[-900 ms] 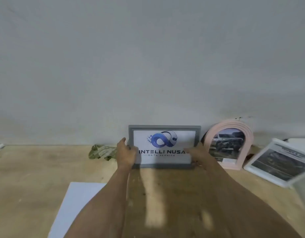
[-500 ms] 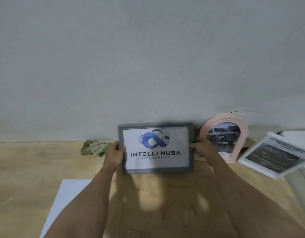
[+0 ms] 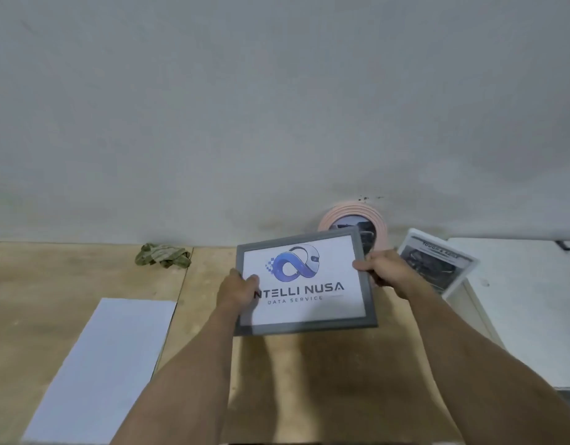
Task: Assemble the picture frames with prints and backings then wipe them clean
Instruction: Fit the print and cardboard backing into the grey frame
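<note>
I hold a grey picture frame [image 3: 304, 327] with a blue-logo "Intelli Nusa" print in it, lifted above the wooden table [image 3: 84, 277] and tilted back. My left hand [image 3: 237, 292] grips its left edge, thumb on the glass. My right hand [image 3: 381, 268] grips its right edge. Behind it, a pink arched frame [image 3: 378, 220] with a car photo leans on the wall, partly hidden. A white frame [image 3: 437, 261] with a car print leans at the right. A crumpled green cloth [image 3: 163, 255] lies by the wall.
A white sheet [image 3: 107, 364] lies flat on the table at the front left. A white surface [image 3: 527, 300] adjoins the table on the right. The grey wall [image 3: 277, 107] rises straight behind the table.
The grey frame stood against the wall; both hands have lifted it off the table, drawn it toward me and tipped it back, in front of the pink arched frame.
</note>
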{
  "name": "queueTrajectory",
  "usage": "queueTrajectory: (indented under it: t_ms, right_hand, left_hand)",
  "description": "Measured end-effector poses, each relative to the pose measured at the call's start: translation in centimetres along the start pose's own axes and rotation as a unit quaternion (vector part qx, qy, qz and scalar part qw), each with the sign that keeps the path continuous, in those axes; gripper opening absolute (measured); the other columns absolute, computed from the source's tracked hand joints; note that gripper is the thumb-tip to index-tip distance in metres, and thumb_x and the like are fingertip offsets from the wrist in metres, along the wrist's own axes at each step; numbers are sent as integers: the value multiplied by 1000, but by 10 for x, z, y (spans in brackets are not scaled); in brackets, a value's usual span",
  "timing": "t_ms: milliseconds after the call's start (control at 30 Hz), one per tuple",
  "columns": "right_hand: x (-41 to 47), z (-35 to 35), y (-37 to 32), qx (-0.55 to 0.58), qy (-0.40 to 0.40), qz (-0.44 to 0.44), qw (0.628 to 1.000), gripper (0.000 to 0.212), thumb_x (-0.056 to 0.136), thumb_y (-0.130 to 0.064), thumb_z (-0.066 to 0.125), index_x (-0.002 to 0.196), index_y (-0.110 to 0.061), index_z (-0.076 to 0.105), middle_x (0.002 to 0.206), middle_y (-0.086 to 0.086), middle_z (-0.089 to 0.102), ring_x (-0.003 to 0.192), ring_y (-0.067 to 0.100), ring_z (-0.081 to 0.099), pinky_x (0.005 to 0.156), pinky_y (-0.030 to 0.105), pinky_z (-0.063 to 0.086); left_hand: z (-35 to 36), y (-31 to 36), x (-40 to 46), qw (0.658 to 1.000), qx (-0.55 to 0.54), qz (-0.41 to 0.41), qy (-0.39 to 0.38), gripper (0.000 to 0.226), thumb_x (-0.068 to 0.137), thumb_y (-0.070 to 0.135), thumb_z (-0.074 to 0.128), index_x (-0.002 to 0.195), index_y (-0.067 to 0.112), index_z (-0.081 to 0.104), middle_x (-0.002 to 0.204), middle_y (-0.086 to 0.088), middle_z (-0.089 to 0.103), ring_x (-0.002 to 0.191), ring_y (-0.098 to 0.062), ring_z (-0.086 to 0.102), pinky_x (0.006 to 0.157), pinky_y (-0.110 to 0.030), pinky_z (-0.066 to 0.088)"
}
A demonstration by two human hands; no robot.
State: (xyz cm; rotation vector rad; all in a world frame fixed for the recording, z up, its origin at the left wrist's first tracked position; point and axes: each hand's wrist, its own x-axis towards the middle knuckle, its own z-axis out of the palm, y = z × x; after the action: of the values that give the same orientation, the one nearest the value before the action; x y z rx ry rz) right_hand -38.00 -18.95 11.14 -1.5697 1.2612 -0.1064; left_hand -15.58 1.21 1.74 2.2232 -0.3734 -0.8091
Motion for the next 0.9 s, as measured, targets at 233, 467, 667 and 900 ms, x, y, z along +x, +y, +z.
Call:
queueTrajectory:
  t_ms: [233,467,667,900]
  right_hand:
    - [-37,-28,-8,26,40,8,999,12,75,-4,73,83,1,65,58,13,63,41,22,57,40,23,43]
    - [-59,-2,-37,-69,103,-51,991,5,71,-14,57,70,-9,60,70,9,62,72,30,63,62,34,50]
    - [-68,25,-65,32,-36,-39,998,20,84,-18,70,89,-1,62,72,13,62,35,16,52,36,19,41]
    - [-53,36,-22,-48,-25,57,997,25,93,-32,58,104,-11,52,86,10,57,59,18,47,51,21,36]
  left_hand:
    - [75,116,-113,919,182,344,-57,53,89,55,58,121,14,65,120,-5,61,111,-23,57,83,-30,40]
    - [84,156,-160,896,299,321,71,28,87,29,57,103,11,72,102,-13,72,95,-35,66,69,-35,45]
    - [34,135,-153,945,208,208,143,32,93,31,56,107,5,67,110,-17,68,104,-39,62,81,-37,48]
    - [-92,62,-91,987,55,40,145,33,87,23,59,104,-4,68,108,-21,69,102,-39,65,78,-39,50]
